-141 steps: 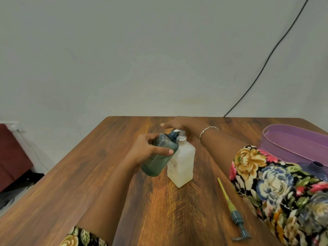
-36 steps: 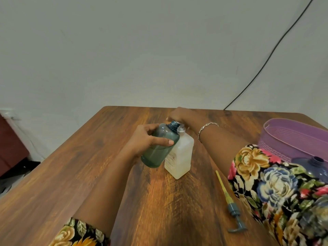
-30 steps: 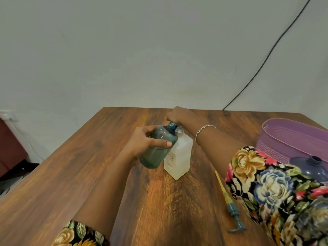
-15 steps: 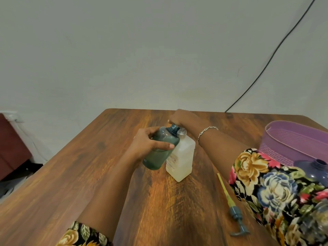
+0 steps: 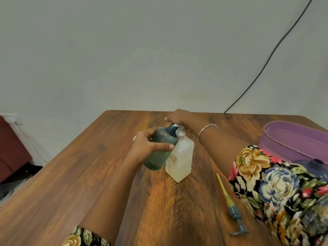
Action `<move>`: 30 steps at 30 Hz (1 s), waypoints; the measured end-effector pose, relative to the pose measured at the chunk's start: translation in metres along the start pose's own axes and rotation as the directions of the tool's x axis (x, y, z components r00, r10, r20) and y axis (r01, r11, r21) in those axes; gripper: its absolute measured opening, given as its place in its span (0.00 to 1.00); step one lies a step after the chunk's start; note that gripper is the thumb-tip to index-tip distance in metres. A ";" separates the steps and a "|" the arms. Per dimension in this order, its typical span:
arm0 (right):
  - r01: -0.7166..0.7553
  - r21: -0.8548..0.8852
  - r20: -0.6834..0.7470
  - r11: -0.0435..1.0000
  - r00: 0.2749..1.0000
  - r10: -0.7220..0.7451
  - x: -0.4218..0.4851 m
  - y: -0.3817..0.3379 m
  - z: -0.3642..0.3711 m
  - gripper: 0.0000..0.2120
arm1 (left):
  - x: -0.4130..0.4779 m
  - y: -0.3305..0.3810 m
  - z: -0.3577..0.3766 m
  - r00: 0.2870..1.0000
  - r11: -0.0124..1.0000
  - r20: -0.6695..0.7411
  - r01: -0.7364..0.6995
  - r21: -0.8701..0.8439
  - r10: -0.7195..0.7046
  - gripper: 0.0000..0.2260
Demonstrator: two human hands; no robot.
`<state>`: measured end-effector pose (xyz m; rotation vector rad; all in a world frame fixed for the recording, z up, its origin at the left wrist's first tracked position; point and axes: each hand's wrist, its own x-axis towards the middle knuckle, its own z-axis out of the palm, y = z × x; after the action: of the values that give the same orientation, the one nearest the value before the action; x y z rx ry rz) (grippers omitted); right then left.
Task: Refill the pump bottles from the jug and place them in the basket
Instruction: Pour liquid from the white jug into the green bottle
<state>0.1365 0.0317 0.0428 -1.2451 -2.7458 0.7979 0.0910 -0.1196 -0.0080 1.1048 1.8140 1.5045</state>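
Two hands meet mid-table (image 5: 85,178): past the loose pump (image 5: 232,208) at 5 o'clock, left hand (image 5: 146,148) grips the tilted green bottle (image 5: 160,153) against the white jug (image 5: 181,158), right hand (image 5: 179,118) covers its top, grip hidden; basket (image 5: 291,139) hugs the 3 o'clock edge, open wood toward 9.

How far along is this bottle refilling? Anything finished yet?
Early to midway. Done: the pump lies off the green bottle, on the table. In hand: the left hand holds that bottle tilted, neck against the white jug, whose pump top the right hand rests on. Left: refitting the pump and putting the bottle in the purple basket; a blue bottle near it is uncapped too.
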 end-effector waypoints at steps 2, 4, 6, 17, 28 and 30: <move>-0.021 -0.063 -0.070 0.998 0.997 0.017 0.005 0.003 0.005 0.16 | 0.000 -0.001 0.001 1.000 1.000 -0.009 -0.020 0.004 0.020 0.19; -0.033 -0.092 -0.116 0.995 0.993 0.022 0.008 0.004 0.008 0.16 | -0.001 -0.002 0.001 0.999 1.000 -0.010 -0.030 0.006 0.030 0.19; -0.038 -0.084 -0.132 0.996 0.991 0.027 0.010 0.004 0.009 0.15 | -0.002 -0.004 0.001 1.000 1.000 -0.008 -0.028 0.003 0.028 0.20; 0.059 0.072 0.132 0.996 0.989 -0.068 -0.014 -0.005 -0.006 0.17 | -0.005 0.004 -0.001 1.000 0.999 -0.020 -0.016 0.031 0.017 0.25; -0.027 -0.051 -0.076 0.998 0.997 0.023 0.007 0.004 0.007 0.14 | -0.001 -0.001 0.002 1.000 0.998 -0.023 -0.012 0.060 0.013 0.24; -0.012 0.025 0.004 1.000 1.000 0.012 0.002 0.002 0.002 0.15 | -0.002 0.001 0.001 0.999 0.997 -0.030 -0.017 0.072 0.019 0.26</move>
<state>0.1363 0.0331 0.0394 -1.2577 -2.7253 0.8344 0.0931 -0.1206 -0.0074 1.1403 1.8966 1.4845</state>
